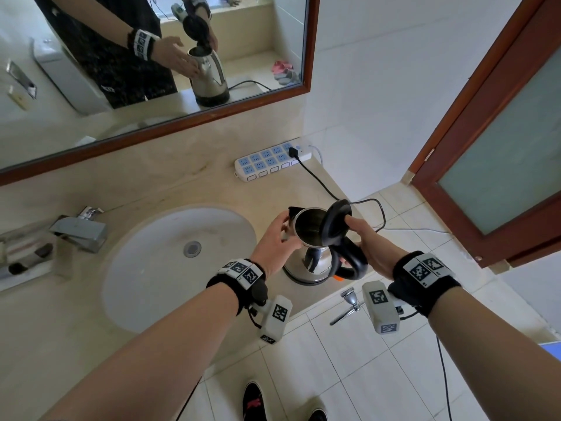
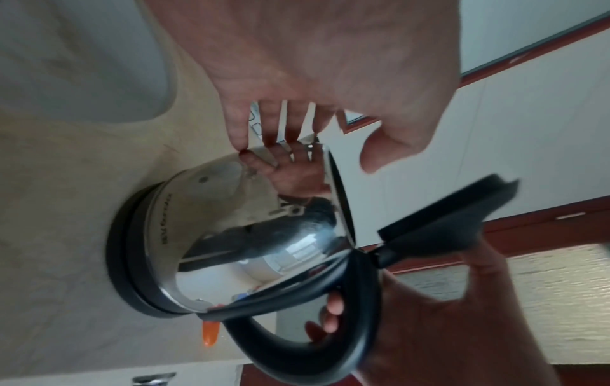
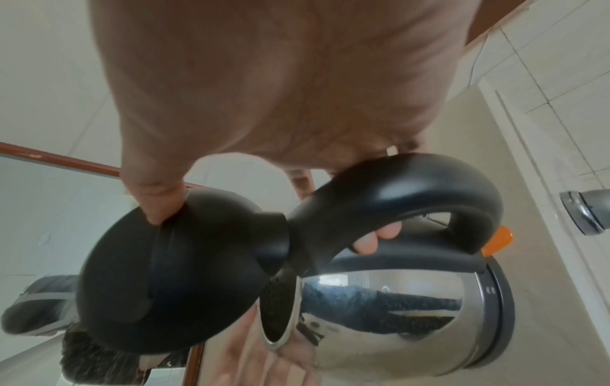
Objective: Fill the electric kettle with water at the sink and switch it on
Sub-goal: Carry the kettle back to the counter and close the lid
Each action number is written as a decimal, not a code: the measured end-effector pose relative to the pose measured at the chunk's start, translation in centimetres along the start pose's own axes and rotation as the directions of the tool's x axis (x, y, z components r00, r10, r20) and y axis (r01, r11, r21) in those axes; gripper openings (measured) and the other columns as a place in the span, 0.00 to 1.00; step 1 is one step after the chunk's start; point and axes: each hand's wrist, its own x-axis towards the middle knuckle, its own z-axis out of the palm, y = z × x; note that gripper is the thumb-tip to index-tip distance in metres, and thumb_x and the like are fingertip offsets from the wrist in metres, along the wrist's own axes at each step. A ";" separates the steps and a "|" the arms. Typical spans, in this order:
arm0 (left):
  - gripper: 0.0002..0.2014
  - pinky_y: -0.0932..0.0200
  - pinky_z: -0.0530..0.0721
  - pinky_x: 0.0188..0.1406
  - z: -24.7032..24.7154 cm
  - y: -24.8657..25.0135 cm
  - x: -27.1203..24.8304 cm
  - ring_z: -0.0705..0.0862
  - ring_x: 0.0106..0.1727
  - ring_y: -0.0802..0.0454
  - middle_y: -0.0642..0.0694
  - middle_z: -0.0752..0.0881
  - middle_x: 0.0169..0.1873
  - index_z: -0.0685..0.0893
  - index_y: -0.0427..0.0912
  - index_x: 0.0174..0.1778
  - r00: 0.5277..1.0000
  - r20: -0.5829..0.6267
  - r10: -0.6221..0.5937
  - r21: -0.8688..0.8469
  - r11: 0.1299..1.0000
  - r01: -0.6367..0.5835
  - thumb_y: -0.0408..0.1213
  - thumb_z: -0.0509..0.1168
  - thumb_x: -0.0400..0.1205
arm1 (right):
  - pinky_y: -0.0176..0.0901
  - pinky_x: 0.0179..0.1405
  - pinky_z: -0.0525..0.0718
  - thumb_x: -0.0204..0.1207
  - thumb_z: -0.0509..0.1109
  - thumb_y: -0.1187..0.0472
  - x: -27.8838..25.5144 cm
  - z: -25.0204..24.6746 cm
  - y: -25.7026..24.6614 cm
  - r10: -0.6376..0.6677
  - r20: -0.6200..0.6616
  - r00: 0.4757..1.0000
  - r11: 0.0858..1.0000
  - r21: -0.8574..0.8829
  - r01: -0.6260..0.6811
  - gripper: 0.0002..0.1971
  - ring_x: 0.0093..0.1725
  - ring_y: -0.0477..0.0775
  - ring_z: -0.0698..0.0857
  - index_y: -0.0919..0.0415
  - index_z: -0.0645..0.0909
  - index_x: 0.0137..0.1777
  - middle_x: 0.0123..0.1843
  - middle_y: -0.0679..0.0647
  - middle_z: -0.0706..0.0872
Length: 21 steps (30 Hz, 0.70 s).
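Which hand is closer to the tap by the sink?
The left hand. It rests on the kettle body on the side facing the sink, nearer the tap. The right hand grips the kettle handle on the far side, away from the tap.

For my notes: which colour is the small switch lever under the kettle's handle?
Orange. The switch lever shows best in the right wrist view.

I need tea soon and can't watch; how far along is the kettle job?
Done: the kettle has its lid flipped open. In hand: the right hand grips the handle, thumb on the lid; the left hand steadies the body on its base. Left: filling at the faucet, closing, pressing the orange switch.
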 end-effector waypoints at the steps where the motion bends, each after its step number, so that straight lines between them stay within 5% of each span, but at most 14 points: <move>1: 0.32 0.53 0.77 0.72 0.1 0.4 -0.2 0.79 0.68 0.62 0.54 0.81 0.67 0.72 0.54 0.76 0.999 -0.033 0.019 -0.004 1.000 -0.019 0.45 0.68 0.74 | 0.58 0.57 0.87 0.58 0.70 0.23 -0.3 0.2 -0.2 0.003 0.009 1.000 1.000 -0.007 -0.003 0.47 0.60 0.72 0.90 0.60 0.79 0.67 0.61 0.69 0.90; 4: 0.26 0.59 0.78 0.70 0.2 1.5 -1.0 0.80 0.67 0.62 0.52 0.81 0.64 0.80 0.50 0.69 0.984 -0.103 0.143 0.054 0.989 -0.138 0.52 0.68 0.75 | 0.46 0.43 0.79 0.78 0.59 0.31 -0.8 0.4 -0.8 -0.025 0.015 1.000 0.997 -0.079 0.026 0.34 0.55 0.64 0.89 0.60 0.79 0.67 0.58 0.67 0.90; 6: 0.19 0.65 0.80 0.63 0.4 2.5 -1.7 0.83 0.60 0.61 0.54 0.85 0.57 0.86 0.50 0.60 0.968 -0.081 0.240 0.177 0.959 -0.223 0.53 0.70 0.76 | 0.46 0.45 0.77 0.83 0.56 0.37 -1.2 0.4 -1.3 -0.077 -0.007 0.997 0.988 -0.134 0.075 0.25 0.48 0.57 0.87 0.57 0.79 0.61 0.50 0.62 0.89; 8: 0.12 0.69 0.82 0.52 0.7 3.6 -2.1 0.87 0.49 0.60 0.52 0.89 0.49 0.87 0.51 0.53 0.962 -0.068 0.266 0.196 0.949 -0.249 0.46 0.74 0.76 | 0.50 0.55 0.78 0.81 0.59 0.37 -0.6 0.3 -1.3 -0.206 -0.086 0.975 0.952 -0.250 0.179 0.23 0.51 0.57 0.86 0.54 0.79 0.60 0.53 0.61 0.87; 11: 0.10 0.65 0.88 0.45 1.1 4.6 -2.3 0.90 0.40 0.56 0.46 0.93 0.40 0.88 0.49 0.51 0.961 -0.087 0.261 0.132 0.960 -0.249 0.37 0.76 0.76 | 0.44 0.46 0.76 0.78 0.68 0.43 -0.1 0.1 -0.8 -0.419 -0.206 0.884 0.879 -0.337 0.338 0.21 0.54 0.55 0.84 0.53 0.76 0.66 0.60 0.59 0.85; 15: 0.11 0.60 0.89 0.46 1.1 4.8 -1.6 0.91 0.40 0.53 0.49 0.92 0.37 0.91 0.47 0.50 0.952 -0.181 0.245 0.120 0.967 -0.226 0.39 0.78 0.73 | 0.39 0.47 0.79 0.78 0.74 0.53 -0.7 0.8 -0.7 -0.619 -0.217 0.755 0.771 -0.348 0.533 0.15 0.49 0.50 0.85 0.51 0.77 0.61 0.51 0.51 0.85; 21: 0.08 0.58 0.89 0.48 -0.2 3.1 -0.2 0.90 0.42 0.53 0.49 0.93 0.39 0.92 0.46 0.48 0.936 -0.311 0.165 0.085 0.986 -0.146 0.35 0.77 0.73 | 0.50 0.60 0.85 0.75 0.76 0.60 0.3 0.9 -0.4 -0.646 -0.119 0.754 0.732 -0.380 0.566 0.11 0.54 0.51 0.87 0.45 0.83 0.54 0.53 0.46 0.87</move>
